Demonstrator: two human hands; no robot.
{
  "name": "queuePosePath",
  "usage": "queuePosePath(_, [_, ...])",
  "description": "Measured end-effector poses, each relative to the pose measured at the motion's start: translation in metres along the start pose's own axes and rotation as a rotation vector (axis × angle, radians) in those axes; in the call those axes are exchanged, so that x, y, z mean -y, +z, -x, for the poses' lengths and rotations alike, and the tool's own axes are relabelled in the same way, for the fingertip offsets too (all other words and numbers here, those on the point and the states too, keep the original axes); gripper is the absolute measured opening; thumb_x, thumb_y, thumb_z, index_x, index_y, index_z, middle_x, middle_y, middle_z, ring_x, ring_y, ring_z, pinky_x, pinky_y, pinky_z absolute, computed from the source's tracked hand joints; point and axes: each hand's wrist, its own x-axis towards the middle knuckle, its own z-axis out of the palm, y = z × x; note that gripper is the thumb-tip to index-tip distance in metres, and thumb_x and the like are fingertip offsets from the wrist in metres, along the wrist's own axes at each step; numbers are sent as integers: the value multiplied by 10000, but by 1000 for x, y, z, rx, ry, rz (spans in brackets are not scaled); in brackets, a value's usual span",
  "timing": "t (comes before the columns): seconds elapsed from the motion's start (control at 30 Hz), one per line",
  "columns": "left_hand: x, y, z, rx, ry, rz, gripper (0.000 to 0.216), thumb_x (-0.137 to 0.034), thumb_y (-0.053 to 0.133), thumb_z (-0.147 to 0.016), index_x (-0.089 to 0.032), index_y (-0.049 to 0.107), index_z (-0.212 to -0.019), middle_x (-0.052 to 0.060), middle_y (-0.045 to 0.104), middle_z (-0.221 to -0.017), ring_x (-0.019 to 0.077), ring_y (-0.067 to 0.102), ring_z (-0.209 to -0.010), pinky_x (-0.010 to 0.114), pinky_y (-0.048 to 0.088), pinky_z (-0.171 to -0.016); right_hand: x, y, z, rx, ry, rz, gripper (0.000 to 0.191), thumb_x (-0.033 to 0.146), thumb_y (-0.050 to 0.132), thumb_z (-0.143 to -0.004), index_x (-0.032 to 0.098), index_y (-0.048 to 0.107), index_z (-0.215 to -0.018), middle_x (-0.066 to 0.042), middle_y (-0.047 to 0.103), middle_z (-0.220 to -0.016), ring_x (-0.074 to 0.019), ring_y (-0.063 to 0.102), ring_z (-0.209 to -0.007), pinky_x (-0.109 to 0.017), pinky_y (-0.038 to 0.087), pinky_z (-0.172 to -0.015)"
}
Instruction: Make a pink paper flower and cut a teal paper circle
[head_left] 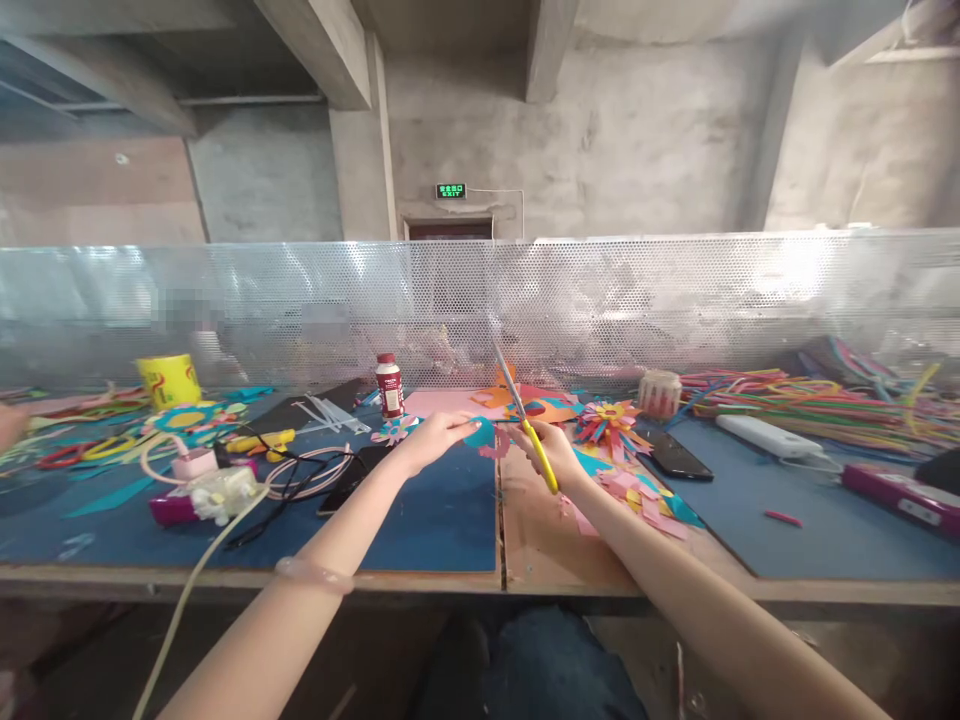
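My left hand (433,440) pinches a small teal paper piece (480,432) over the middle of the workbench. My right hand (551,452) grips yellow-handled scissors (525,420), whose blades point up and away, just right of the teal piece. A clear bangle (313,574) sits on my left forearm. Pink and yellow paper scraps (637,495) lie under my right wrist, and a finished paper flower (611,418) lies beyond them.
A red-capped bottle (388,386), a yellow tape roll (169,380), cables and a charger (217,492) lie at left. A dark phone (675,456), a white power bank (765,436) and coloured strips (810,395) lie at right. A perforated metal screen (675,300) backs the bench.
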Motion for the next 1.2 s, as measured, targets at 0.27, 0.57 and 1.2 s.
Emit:
queuePosePath(0.27, [16,6,-17,-84,-79,303,251,-345,553,-805,-152,654,-929,64,686,-968,201,618,-928,351,456,-866,1,2,2,-22,-23,-104,319,488,554,-722,193,464,-637,89,344,-412,-61,342,-303,-172,272,-288])
queuePosePath(0.57, [15,25,-21,158,-183,608,133,-152,533,-768,-99,633,-838,142,688,-930,227,656,-870,395,452,-884,-5,-1,-2,-145,-96,-101,360,518,530,-742,210,404,-602,85,366,-372,-76,362,-293,-178,299,-289])
queuePosePath(1.2, [22,19,-14,318,-179,803,106,-116,572,-754,-87,630,-838,131,682,-916,242,622,-976,404,378,-975,-7,0,-2,-238,-216,127,350,482,567,-710,179,454,-575,53,400,-520,-91,357,-501,-203,281,-454])
